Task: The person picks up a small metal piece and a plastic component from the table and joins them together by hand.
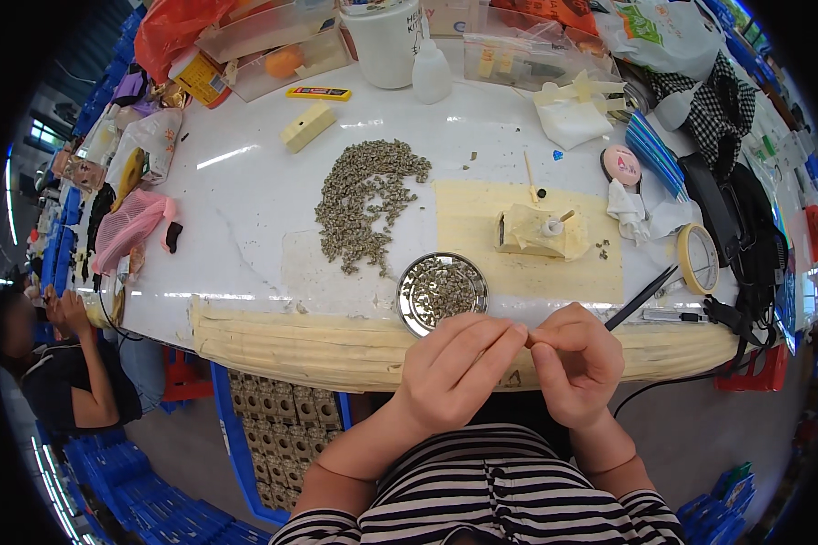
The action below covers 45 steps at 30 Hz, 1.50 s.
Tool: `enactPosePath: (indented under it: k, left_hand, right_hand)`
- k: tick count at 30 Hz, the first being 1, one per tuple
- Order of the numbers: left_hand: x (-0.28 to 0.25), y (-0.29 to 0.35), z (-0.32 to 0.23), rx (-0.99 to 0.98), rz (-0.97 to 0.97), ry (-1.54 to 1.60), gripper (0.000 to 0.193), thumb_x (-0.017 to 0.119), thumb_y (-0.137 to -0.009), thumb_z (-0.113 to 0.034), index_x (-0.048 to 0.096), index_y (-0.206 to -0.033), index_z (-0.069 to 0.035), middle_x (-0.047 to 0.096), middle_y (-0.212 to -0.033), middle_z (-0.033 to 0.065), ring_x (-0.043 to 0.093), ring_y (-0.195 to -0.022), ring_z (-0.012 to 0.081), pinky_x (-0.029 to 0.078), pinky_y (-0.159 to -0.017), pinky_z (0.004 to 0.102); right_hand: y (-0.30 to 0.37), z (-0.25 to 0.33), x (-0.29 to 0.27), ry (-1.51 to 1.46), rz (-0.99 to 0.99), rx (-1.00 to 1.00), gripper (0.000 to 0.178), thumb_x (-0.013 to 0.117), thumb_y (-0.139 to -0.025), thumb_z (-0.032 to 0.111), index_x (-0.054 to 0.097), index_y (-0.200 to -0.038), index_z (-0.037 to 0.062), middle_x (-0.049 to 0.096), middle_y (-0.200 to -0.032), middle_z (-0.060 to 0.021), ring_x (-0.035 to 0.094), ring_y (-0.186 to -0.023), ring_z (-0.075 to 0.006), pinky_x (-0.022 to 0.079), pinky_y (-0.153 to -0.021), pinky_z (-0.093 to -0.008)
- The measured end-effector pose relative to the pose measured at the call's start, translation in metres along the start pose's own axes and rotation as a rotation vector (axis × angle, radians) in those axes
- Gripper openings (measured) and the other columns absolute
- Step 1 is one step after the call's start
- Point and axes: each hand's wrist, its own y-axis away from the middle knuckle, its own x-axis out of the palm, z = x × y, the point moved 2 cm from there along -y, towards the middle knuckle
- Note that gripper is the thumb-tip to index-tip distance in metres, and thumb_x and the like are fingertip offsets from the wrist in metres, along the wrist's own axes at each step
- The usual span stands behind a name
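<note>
My left hand and my right hand meet at the table's near edge, fingertips pinched together. Between them is something tiny and dark that I cannot make out. Black tweezers stick out from my right hand, their tips pointing away to the right. Just beyond my left hand sits a round metal dish with many small metal parts in it. Farther off, a loose pile of the same small metal parts is spread on the white table.
A block wrapped in yellowish tape stands on a taped patch right of the dish. A tape roll, a pen and a black bag lie at the right. Below left is a blue crate. Another person sits at the left.
</note>
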Motion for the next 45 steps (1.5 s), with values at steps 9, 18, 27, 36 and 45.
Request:
enactPosePath:
  k: [9, 18, 27, 36, 45]
  left_hand:
    - [-0.0024, -0.0023, 0.0048, -0.059, -0.006, 0.158, 0.021, 0.075, -0.075, 0.006, 0.07, -0.095, -0.002, 0.068, -0.088, 0.0089, 0.066, -0.075, 0.0227, 0.053, -0.064, 0.0303]
    - [-0.0043, -0.0002, 0.0086, -0.08, 0.016, 0.269, 0.02, 0.076, -0.077, 0.002, 0.071, -0.095, -0.003, 0.069, -0.088, 0.0078, 0.065, -0.075, 0.0207, 0.052, -0.064, 0.028]
    - [-0.0068, -0.0026, 0.0093, -0.098, 0.048, 0.313, 0.02, 0.077, -0.076, 0.002, 0.072, -0.095, -0.004, 0.068, -0.087, 0.0082, 0.065, -0.074, 0.0209, 0.052, -0.064, 0.028]
    - [-0.0036, -0.0026, 0.0069, -0.104, 0.03, 0.274, 0.02, 0.077, -0.076, 0.004, 0.07, -0.094, -0.002, 0.068, -0.087, 0.0086, 0.066, -0.075, 0.0223, 0.053, -0.064, 0.029]
    - [-0.0048, -0.0033, 0.0083, -0.125, 0.032, 0.302, 0.018, 0.076, -0.077, 0.004, 0.07, -0.093, -0.001, 0.068, -0.086, 0.0088, 0.066, -0.075, 0.0216, 0.053, -0.065, 0.0295]
  right_hand:
    - [-0.0019, 0.0003, -0.0001, -0.141, 0.062, 0.236, 0.004, 0.066, -0.087, -0.002, 0.063, -0.09, -0.0026, 0.065, -0.084, -0.0089, 0.061, -0.074, -0.0145, 0.047, -0.067, -0.0244]
    - [-0.0043, -0.0019, 0.002, -0.229, 0.116, 0.295, 0.004, 0.06, -0.092, 0.0, 0.063, -0.091, -0.0025, 0.063, -0.082, -0.0077, 0.059, -0.073, -0.0133, 0.046, -0.067, -0.0237]
    - [-0.005, -0.0015, 0.0015, -0.232, 0.141, 0.286, 0.004, 0.06, -0.092, 0.0, 0.063, -0.09, -0.0024, 0.063, -0.081, -0.0076, 0.058, -0.071, -0.0135, 0.046, -0.066, -0.0237]
    - [-0.0021, -0.0026, 0.0007, -0.256, 0.072, 0.23, 0.003, 0.059, -0.091, 0.0, 0.061, -0.091, -0.0018, 0.062, -0.082, -0.0068, 0.057, -0.071, -0.0119, 0.045, -0.066, -0.0235]
    - [-0.0041, -0.0019, 0.0034, -0.26, 0.129, 0.317, 0.004, 0.059, -0.095, 0.002, 0.06, -0.094, -0.0024, 0.062, -0.084, -0.0059, 0.058, -0.075, -0.0097, 0.047, -0.069, -0.0223]
